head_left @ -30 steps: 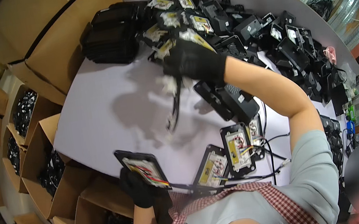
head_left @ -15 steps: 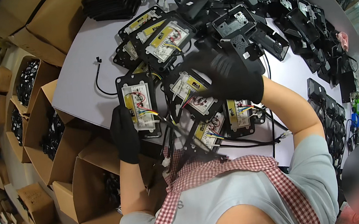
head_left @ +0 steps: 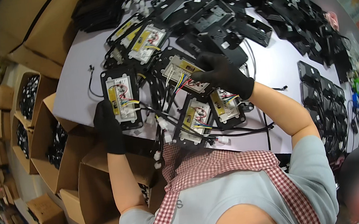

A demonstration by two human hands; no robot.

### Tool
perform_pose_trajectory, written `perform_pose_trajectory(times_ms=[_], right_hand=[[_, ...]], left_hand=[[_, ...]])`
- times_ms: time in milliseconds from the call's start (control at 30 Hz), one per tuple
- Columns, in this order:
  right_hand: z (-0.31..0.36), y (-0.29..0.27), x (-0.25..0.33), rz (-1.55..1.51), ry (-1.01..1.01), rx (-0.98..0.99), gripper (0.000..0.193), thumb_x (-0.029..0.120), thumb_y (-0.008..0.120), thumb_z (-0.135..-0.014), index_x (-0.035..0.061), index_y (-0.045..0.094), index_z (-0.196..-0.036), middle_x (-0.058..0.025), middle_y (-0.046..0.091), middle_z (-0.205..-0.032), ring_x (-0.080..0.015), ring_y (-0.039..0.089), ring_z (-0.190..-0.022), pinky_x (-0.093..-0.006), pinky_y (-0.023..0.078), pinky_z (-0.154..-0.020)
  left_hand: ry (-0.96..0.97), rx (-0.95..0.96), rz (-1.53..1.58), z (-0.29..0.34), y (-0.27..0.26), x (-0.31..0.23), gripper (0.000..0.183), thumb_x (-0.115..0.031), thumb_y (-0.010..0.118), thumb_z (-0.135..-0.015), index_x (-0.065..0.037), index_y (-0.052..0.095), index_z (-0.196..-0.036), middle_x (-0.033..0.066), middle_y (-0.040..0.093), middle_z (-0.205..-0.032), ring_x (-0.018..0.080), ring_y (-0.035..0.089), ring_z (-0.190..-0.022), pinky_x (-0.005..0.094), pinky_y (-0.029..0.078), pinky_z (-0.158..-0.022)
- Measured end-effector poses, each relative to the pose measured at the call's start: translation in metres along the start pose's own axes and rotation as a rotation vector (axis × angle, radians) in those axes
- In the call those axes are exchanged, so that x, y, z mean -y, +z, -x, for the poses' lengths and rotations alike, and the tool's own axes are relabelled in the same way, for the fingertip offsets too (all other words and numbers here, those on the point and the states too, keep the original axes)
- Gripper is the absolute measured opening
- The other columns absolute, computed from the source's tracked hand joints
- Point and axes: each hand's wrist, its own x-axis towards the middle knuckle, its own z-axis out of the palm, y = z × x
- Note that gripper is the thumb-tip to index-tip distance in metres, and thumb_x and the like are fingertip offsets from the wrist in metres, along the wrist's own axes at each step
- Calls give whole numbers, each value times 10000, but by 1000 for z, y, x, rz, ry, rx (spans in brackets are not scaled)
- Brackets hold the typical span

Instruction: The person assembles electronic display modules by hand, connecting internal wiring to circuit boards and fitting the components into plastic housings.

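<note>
My left hand [head_left: 109, 126], in a black glove, is closed round the left edge of a black plastic housing [head_left: 134, 88]. Set in that housing is a white-framed circuit module with a yellow label and coloured wires. My right hand [head_left: 224, 73], gloved too, grips the right side of a second housing [head_left: 164, 59] of the same kind, tilted on the table. Its fingertips lie over the module's edge and hide part of it. Just nearer to me rest two more wired housings, one on the left [head_left: 193, 120] and one on the right [head_left: 227, 110].
A stack of similar housings [head_left: 147, 43] lies beyond my hands. Bare black shells [head_left: 216, 13] heap across the table's far side. More black units [head_left: 319, 92] line the right edge. Cables and white connectors [head_left: 163, 123] tangle between the housings. Open cardboard boxes [head_left: 55, 143] stand at left.
My right hand, blurred over the second housing before, now holds its right side; that housing has shifted away from me and turned slightly. My left hand keeps its hold. The whole view has shifted a little.
</note>
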Motion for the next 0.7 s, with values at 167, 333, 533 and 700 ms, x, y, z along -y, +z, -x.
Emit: perform_pose_trajectory(times_ms=[167, 333, 533, 700], right_hand=[[28, -27, -15, -339, 17, 17, 363, 204, 729, -875, -27, 651, -1145, -52, 685, -982, -108, 606, -861, -275, 508, -769], [5, -7, -33, -33, -95, -155, 403, 278, 668, -922, -18, 639, -1193, -111, 693, -987, -141, 625, -887, -320, 505, -797], [-57, -8, -27, -120, -165, -166, 582, 285, 669, -935, 16, 464, -1408, -204, 558, -1325, -281, 608, -1164, -354, 506, -947], [-10, -16, -27, 178, -466, -242, 632, 254, 700, -906, 69, 430, -1447, -152, 490, -1401, -254, 491, -1269, -379, 482, -985]], left_hand=[[-12, 104, -30, -2, 22, -28, 311, -277, 566, -1022, 19, 639, -962, 7, 612, -839, 91, 501, -785, 286, 436, -722], [-24, 149, -20, -8, 41, -18, 328, -286, 556, -1028, 27, 634, -971, 8, 608, -835, 103, 494, -779, 295, 434, -715], [-29, 96, 98, -9, 40, -24, 306, -249, 553, -1028, 39, 642, -977, 33, 629, -892, 123, 535, -821, 306, 459, -751], [17, 243, 45, -8, 51, -21, 244, -174, 561, -1015, 46, 664, -1039, 70, 676, -954, 130, 599, -888, 299, 490, -801]])
